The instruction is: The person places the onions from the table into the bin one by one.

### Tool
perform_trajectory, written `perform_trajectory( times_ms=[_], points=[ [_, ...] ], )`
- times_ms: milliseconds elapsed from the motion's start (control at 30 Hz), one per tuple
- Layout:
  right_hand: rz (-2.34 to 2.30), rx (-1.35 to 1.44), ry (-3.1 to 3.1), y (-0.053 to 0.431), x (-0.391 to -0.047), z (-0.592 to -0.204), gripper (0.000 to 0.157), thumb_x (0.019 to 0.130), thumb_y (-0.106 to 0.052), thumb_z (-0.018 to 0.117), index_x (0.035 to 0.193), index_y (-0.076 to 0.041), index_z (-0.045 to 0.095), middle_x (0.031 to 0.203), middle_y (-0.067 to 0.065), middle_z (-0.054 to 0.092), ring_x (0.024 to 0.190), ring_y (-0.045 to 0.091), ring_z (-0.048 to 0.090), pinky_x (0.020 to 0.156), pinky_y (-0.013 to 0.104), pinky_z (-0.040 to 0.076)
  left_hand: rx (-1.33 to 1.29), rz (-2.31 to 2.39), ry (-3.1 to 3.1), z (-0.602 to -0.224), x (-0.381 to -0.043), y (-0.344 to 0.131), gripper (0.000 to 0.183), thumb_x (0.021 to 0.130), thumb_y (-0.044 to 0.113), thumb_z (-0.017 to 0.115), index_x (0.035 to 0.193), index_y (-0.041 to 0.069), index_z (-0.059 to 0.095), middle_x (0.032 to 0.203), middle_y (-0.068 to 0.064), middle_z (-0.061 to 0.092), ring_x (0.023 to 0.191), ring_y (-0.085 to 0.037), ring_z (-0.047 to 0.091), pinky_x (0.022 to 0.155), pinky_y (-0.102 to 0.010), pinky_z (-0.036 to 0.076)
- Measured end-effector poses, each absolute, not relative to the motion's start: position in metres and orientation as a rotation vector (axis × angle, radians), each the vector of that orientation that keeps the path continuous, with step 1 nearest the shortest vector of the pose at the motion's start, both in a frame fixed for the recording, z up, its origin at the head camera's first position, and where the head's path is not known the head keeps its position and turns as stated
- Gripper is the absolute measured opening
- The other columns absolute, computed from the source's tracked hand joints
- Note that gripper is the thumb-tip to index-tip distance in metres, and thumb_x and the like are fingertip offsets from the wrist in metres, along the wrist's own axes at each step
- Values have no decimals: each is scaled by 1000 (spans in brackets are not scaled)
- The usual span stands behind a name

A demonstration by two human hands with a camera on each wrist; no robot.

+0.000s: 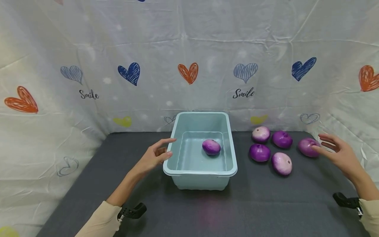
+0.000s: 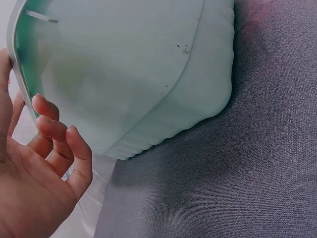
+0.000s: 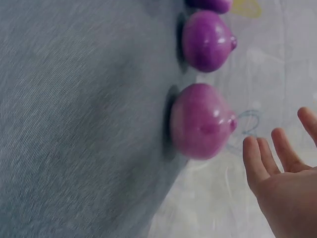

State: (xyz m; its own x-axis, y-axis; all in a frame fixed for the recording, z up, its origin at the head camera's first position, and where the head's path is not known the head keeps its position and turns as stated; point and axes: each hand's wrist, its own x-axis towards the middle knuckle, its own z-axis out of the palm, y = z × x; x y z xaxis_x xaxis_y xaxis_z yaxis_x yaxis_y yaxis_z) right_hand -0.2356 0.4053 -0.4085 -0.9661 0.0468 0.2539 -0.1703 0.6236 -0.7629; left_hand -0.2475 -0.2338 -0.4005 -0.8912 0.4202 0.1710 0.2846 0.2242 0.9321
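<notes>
My left hand (image 1: 152,158) is at the left rim of a pale blue plastic basin (image 1: 199,172), index fingertip and thumb right at the edge. In the left wrist view, the other fingers (image 2: 52,130) curl loosely outside the basin wall. One peeled purple onion (image 1: 211,147) lies inside the basin. On the right, my right hand (image 1: 340,153) is spread beside a pinkish-purple onion (image 1: 308,147), its thumb overlapping the onion in the head view. The right wrist view shows that onion (image 3: 200,121) on the cloth, with space between it and the visible fingers (image 3: 255,161).
Several more onions sit between basin and right hand: a pale one (image 1: 261,134) and a purple one (image 1: 282,139) behind, a dark purple one (image 1: 259,152) and a whitish one (image 1: 282,163) in front. A dark cloth (image 1: 237,210) covers the table. A heart-printed curtain (image 1: 207,49) hangs behind.
</notes>
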Motion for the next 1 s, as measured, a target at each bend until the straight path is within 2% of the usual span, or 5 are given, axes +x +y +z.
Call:
perform_trajectory(
  times_ms=[100, 233, 833, 933, 1000],
  points=[
    [1241, 63, -2647, 408, -236, -409, 78, 98, -29, 73, 157, 1, 32, 155, 35, 26, 135, 59, 32, 102, 39, 44, 695, 1764, 2358, -401, -248, -234, 49, 105, 14, 60, 153, 13, 47, 77, -10, 52, 71, -16, 51, 65, -38, 49],
    [1253, 51, -2720, 410, -239, -412, 89, 96, -31, 74, 159, 4, 22, 157, 37, 16, 135, 66, 22, 93, 77, 29, 702, 1778, 2343, -402, -248, -235, 50, 105, 14, 60, 153, 13, 46, 79, -12, 54, 73, -17, 52, 65, -38, 49],
    [1216, 215, -2805, 419, -268, -428, 94, 89, -26, 81, 157, 5, 24, 155, 38, 20, 129, 69, 26, 93, 78, 30, 734, 1784, 2331, -402, -247, -235, 49, 106, 14, 58, 153, 13, 45, 78, -10, 51, 70, -16, 51, 64, -41, 48],
    [1175, 219, -2798, 419, -273, -431, 90, 89, -26, 82, 155, 5, 30, 152, 39, 27, 127, 66, 33, 91, 68, 38, 740, 1788, 2325, -402, -247, -234, 49, 106, 13, 58, 153, 12, 45, 78, -10, 51, 70, -16, 51, 64, -40, 48],
    [1137, 225, -2784, 419, -276, -434, 85, 88, -25, 83, 152, 5, 36, 147, 40, 34, 124, 62, 39, 88, 51, 44, 736, 1798, 2320, -402, -247, -234, 49, 105, 13, 59, 153, 11, 46, 78, -10, 51, 70, -18, 50, 64, -38, 48]
  ],
)
